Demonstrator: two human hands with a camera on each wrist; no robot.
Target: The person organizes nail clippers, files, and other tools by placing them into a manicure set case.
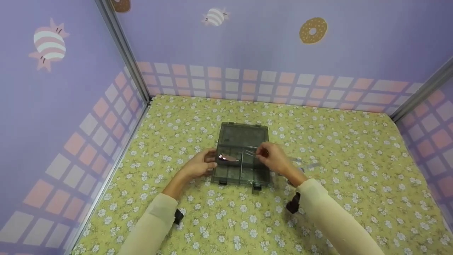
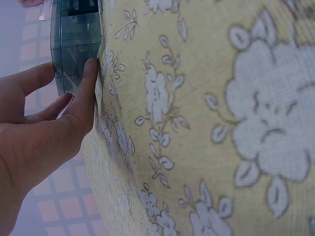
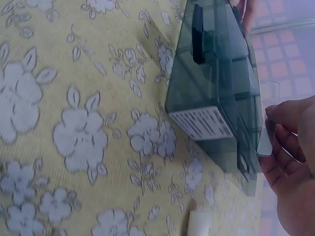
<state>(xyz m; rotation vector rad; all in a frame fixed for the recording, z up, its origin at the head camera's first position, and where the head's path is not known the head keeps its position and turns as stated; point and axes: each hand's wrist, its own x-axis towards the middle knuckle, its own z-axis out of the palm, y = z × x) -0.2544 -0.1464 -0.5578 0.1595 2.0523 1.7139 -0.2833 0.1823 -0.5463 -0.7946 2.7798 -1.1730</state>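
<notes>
A dark translucent plastic compartment box (image 1: 230,173) lies with its lid (image 1: 244,134) folded back. In its left part rests a shiny, pinkish, tapered item (image 1: 229,158) whose kind I cannot tell. My left hand (image 1: 198,165) is at the box's left side, thumb and fingertips touching the wall, fingers fairly straight. Over the right part, my right hand (image 1: 274,157) pinches a thin clear piece (image 3: 266,142) between thumb and fingers. One end of that piece looks flat and rounded in the right wrist view; the fingers cover its middle.
Right of the box, partly behind the right wrist, lie clear flat items (image 1: 311,165). Black latches (image 1: 257,186) stick out from the box's front. A printed label (image 3: 202,123) is on its side. Patterned walls (image 1: 230,42) enclose the flowered tablecloth (image 1: 247,219).
</notes>
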